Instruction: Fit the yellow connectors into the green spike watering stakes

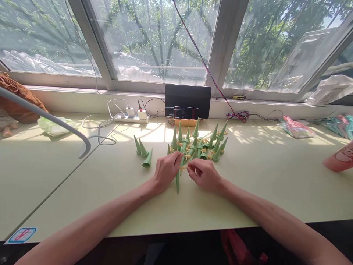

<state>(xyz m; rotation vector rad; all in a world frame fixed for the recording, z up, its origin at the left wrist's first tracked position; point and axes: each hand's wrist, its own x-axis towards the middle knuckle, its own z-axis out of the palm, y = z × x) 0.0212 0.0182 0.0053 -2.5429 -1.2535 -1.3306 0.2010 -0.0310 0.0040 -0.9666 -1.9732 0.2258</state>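
My left hand (166, 170) is closed around a green cone-shaped spike (178, 181) whose tip points toward me. My right hand (204, 174) pinches a small yellow valve piece (184, 168) at the spike's top end. Just beyond both hands lies a pile of green spikes with yellow fittings (199, 144) on the pale green table (261, 176). To the left of the pile lie three green spikes without fittings (143, 151).
A dark tablet (188, 101) with a phone (185, 112) stands at the window sill. A power strip with chargers and cables (131, 116) lies at back left. A grey curved tube (55, 123) crosses the left. Packets (296, 129) and a pink object (340, 157) lie at right.
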